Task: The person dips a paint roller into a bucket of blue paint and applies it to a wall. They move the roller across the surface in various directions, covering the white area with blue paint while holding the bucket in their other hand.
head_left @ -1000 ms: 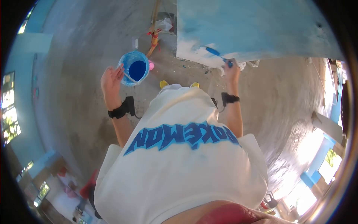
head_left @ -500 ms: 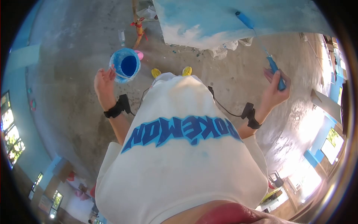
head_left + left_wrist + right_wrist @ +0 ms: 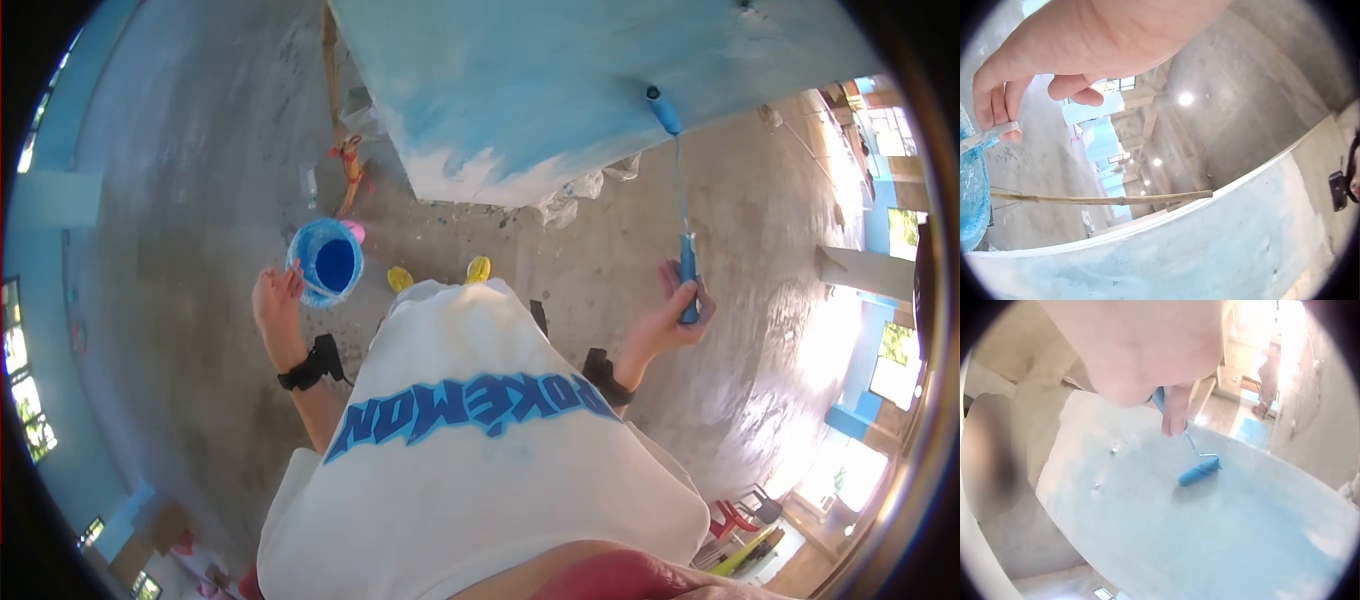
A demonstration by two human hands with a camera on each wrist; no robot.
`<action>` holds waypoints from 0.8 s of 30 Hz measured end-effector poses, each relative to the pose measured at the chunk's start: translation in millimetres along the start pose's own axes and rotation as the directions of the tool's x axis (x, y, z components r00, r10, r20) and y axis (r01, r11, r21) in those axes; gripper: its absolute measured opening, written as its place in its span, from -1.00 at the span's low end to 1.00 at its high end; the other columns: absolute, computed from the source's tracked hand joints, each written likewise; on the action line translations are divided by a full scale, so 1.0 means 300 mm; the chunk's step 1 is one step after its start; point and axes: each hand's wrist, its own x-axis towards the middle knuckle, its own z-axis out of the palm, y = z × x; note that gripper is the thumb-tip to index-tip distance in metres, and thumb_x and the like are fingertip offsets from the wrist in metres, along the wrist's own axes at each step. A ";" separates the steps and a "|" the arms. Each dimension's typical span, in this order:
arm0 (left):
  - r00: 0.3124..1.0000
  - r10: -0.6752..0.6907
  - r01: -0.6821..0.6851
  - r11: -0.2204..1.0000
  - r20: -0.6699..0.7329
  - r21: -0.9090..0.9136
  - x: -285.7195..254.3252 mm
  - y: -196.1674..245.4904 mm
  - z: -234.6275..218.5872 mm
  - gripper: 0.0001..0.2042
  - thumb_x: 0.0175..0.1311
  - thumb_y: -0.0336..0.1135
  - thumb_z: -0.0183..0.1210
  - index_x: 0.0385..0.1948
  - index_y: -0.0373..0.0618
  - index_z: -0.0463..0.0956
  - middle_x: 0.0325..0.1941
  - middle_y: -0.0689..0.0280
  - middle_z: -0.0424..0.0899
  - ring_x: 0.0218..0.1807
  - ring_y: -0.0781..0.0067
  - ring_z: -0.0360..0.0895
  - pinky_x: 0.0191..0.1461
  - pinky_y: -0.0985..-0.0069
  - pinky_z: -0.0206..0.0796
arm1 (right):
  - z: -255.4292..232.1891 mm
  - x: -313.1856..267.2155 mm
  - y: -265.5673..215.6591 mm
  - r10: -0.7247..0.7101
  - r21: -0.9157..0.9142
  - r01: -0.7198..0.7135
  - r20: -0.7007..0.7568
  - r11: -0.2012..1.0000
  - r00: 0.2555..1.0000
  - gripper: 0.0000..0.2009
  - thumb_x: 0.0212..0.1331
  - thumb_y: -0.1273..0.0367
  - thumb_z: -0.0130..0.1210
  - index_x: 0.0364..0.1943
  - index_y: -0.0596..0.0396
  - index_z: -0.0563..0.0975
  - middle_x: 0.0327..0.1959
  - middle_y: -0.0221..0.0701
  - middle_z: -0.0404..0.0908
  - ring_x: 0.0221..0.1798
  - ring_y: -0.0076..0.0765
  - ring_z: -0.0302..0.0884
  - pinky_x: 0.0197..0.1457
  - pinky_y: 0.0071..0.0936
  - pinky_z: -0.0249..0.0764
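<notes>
In the head view my right hand [image 3: 670,318] grips the blue handle of a paint roller [image 3: 688,262]. The roller's blue sleeve [image 3: 1199,472] lies close over the painted wall panel [image 3: 1129,512] in the right wrist view, a shadow beside it. My left hand [image 3: 278,308] holds the rim side of a blue-smeared bucket [image 3: 303,262], its fingers curled round a whitish handle strip [image 3: 1006,130]. Deep blue paint [image 3: 335,266] shows inside the bucket. The panel is light blue, with bare white patches along its lower edge.
A bamboo pole [image 3: 350,180] with red ties and a pink object [image 3: 354,231] are beyond the bucket. Crumpled plastic [image 3: 560,205] lies under the panel's edge. My yellow shoes [image 3: 479,269] stand on the concrete floor. A red chair [image 3: 733,520] is behind at right.
My right hand has carried the roller from the panel's white lower edge rightward, out to a longer reach over the blue area. The left hand keeps its hold on the bucket. The head view has shifted.
</notes>
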 end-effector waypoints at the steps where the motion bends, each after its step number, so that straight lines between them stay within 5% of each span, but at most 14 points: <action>1: 1.000 -0.020 0.020 1.000 0.010 -0.005 0.013 -0.002 -0.017 -0.89 0.30 -0.25 0.05 -0.43 0.03 0.41 -0.05 -0.08 0.61 -0.05 0.13 0.53 0.04 0.30 0.35 | -0.012 0.016 -0.015 -0.008 0.003 0.008 -0.019 1.000 1.000 -0.77 0.33 0.40 0.04 -0.25 0.35 0.34 -0.27 0.20 0.58 -0.33 0.06 0.69 -0.23 -0.11 0.72; 7: 0.998 -0.031 0.031 1.000 0.061 0.003 0.037 0.001 -0.013 -0.92 0.26 -0.27 0.03 -0.43 0.04 0.39 -0.06 -0.07 0.61 -0.09 0.19 0.53 0.02 0.34 0.34 | -0.070 0.044 -0.013 -0.062 -0.030 0.061 -0.033 0.998 0.998 -0.83 0.32 0.42 0.04 -0.25 0.27 0.34 -0.26 0.07 0.63 -0.39 -0.16 0.69 -0.39 -0.51 0.63; 10: 0.999 -0.031 0.030 0.999 0.036 0.031 0.001 0.007 0.032 -0.90 0.28 -0.24 0.04 -0.42 0.03 0.38 -0.06 -0.07 0.62 -0.12 0.22 0.53 0.01 0.36 0.34 | -0.080 -0.004 -0.027 0.067 -0.122 -0.052 0.129 0.991 0.989 -0.85 0.32 0.43 0.05 -0.20 0.25 0.38 -0.25 -0.07 0.66 -0.54 -0.44 0.57 -0.52 -0.64 0.42; 12: 1.000 -0.006 0.007 0.999 -0.022 0.049 -0.038 0.020 0.080 -0.94 0.26 -0.34 -0.03 -0.34 -0.05 0.38 -0.12 0.01 0.62 -0.15 0.27 0.52 -0.05 0.42 0.26 | -0.055 -0.039 -0.043 0.328 -0.056 -0.325 0.254 0.944 0.910 -0.83 0.33 0.39 0.04 -0.14 0.24 0.41 -0.36 -0.28 0.62 -0.64 -0.61 0.37 -0.58 -0.64 0.29; 13: 1.000 -0.004 0.004 0.999 -0.011 0.047 -0.066 0.028 0.107 -0.94 0.26 -0.34 -0.03 -0.34 -0.05 0.38 -0.12 0.01 0.62 -0.15 0.27 0.52 -0.05 0.42 0.26 | -0.062 -0.040 -0.014 0.322 -0.051 -0.320 0.246 0.946 0.914 -0.83 0.33 0.39 0.04 -0.14 0.24 0.41 -0.36 -0.28 0.62 -0.64 -0.61 0.37 -0.58 -0.64 0.29; 15: 0.997 0.078 -0.077 0.995 0.000 0.060 -0.113 0.034 0.139 -0.89 0.29 -0.32 -0.02 -0.26 -0.09 0.39 -0.12 0.02 0.63 -0.14 0.26 0.53 -0.06 0.42 0.26 | -0.075 -0.057 0.089 0.454 -0.140 -0.447 0.492 0.883 0.743 -0.80 0.37 0.37 0.00 -0.07 0.22 0.43 -0.48 -0.45 0.47 -0.63 -0.65 0.28 -0.60 -0.64 0.23; 18: 0.996 0.084 -0.084 0.996 0.012 0.014 -0.103 0.036 0.132 -0.83 0.31 -0.27 0.01 -0.18 -0.13 0.37 -0.10 0.01 0.62 -0.13 0.25 0.53 -0.03 0.40 0.28 | -0.034 -0.050 0.135 0.468 -0.072 -0.531 0.581 0.844 0.666 -0.78 0.40 0.31 -0.04 -0.07 0.20 0.45 -0.53 -0.55 0.34 -0.62 -0.69 0.26 -0.59 -0.70 0.18; 22: 0.992 0.123 -0.123 0.992 -0.006 -0.026 -0.076 0.050 0.109 -0.83 0.34 -0.24 0.02 -0.21 -0.11 0.35 -0.07 -0.02 0.61 -0.12 0.23 0.53 0.00 0.38 0.29 | 0.002 0.056 0.107 0.360 -0.031 -0.393 0.475 0.919 0.803 -0.77 0.40 0.30 -0.03 -0.07 0.19 0.46 -0.57 -0.58 0.33 -0.61 -0.70 0.24 -0.58 -0.69 0.14; 24: 1.000 -0.005 0.006 0.999 0.017 -0.047 0.004 0.060 0.056 -0.83 0.36 -0.21 0.02 -0.28 -0.09 0.32 -0.03 -0.05 0.59 -0.08 0.19 0.53 0.04 0.34 0.30 | 0.036 0.143 0.065 0.328 -0.005 -0.372 0.485 0.928 0.811 -0.79 0.40 0.30 -0.02 -0.13 0.17 0.46 -0.57 -0.59 0.33 -0.60 -0.70 0.22 -0.58 -0.68 0.13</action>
